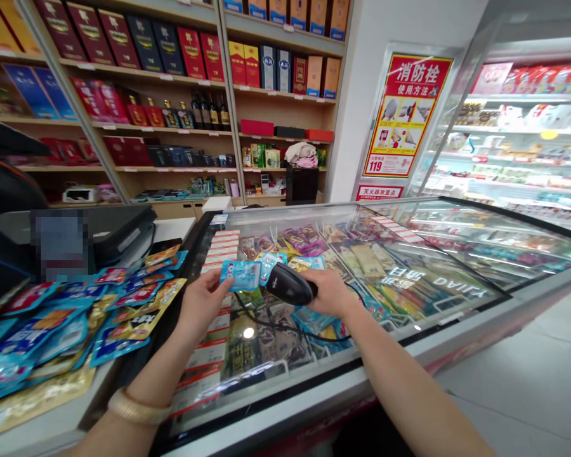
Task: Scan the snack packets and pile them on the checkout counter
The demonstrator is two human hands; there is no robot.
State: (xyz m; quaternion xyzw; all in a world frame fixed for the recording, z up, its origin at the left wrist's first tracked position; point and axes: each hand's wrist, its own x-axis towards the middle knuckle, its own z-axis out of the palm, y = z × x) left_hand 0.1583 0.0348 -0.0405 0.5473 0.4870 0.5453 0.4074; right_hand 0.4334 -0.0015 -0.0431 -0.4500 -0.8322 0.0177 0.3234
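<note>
My left hand (203, 297) pinches a small blue snack packet (240, 275) by its left end, above the glass top of a chest freezer (285, 368). In my right hand (330, 291) is a black barcode scanner (289, 284), its head pointing left at the packet, very close to it. The scanner's handle is mostly hidden inside my fingers. A black cable (285, 325) loops over the glass below both hands. Under the glass lie many colourful ice cream packs (309, 241).
A heap of blue, red and gold snack packets (52, 330) covers the counter at left, beside a dark checkout machine (124, 231). Shelves of boxed bottles (145, 41) line the back wall. A lit display fridge (528, 139) stands at right.
</note>
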